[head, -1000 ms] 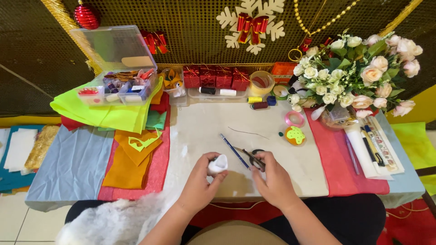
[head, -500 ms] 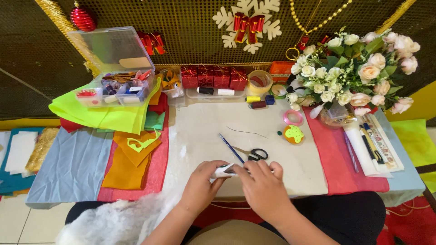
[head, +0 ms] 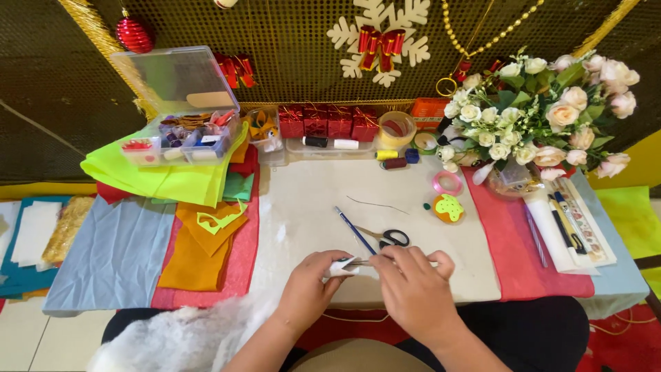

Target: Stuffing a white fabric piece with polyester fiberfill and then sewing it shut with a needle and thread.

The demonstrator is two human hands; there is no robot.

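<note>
My left hand (head: 308, 288) pinches a small white piece of fabric (head: 341, 268) at the near edge of the cream work mat (head: 303, 207). Close beside it, my right hand (head: 415, 289) is closed around a thin stick-like tool (head: 432, 264) whose tip points into the white piece. Just beyond my hands, black-handled scissors (head: 387, 238) and a blue pen (head: 354, 230) lie on the mat. What kind of tool it is stays hidden by my fingers.
Felt sheets in grey (head: 113, 251), orange (head: 200, 255) and lime (head: 165, 180) lie at the left, under a clear craft box (head: 180, 131). Red gift boxes (head: 327, 120) and thread spools line the back. A flower bouquet (head: 544, 117) stands right. White stuffing (head: 172, 337) sits by my lap.
My right hand left the scissors on the mat and came back to the left hand. It now holds a thin tool against the white piece.
</note>
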